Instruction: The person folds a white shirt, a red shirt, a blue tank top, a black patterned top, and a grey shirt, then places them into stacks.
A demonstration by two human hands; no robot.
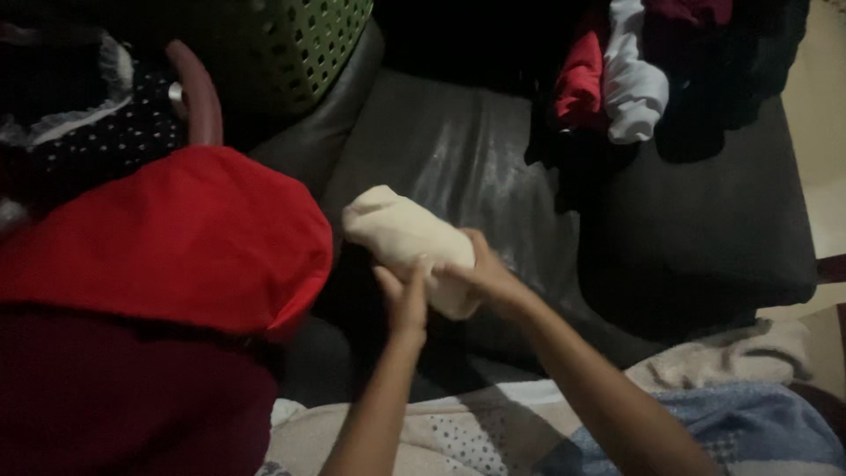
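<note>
Head camera looks down at a dark leather sofa (458, 132), and near the middle of the picture both hands work on a cream cloth bundle (401, 234). The left hand (404, 295) closes its fingers on the near end of the bundle from below, at about 6 o'clock of it. The right hand (489, 275) holds the same end from the 4 o'clock side, with the fingers wrapped around the cloth. Both hands are therefore closed on the bundle, not open.

The bundle hangs just above the seat cushion; I cannot tell whether it touches the leather. Its long axis runs from about 10 o'clock to 4 o'clock. The free, rounded end points to 10 o'clock, away from the person, and the held end is at 4 o'clock.

To do this rolling well, I judge the hands should keep the cloth tight and the edges even, so the roll does not open at the free end. The far end has no support, so it could loosen.

At 9 o'clock lies a big red cloth (167, 238). A green basket (300, 44) stands at 11 o'clock. A pile of clothes (634, 79), red, white and dark, lies at 1 o'clock.
</note>
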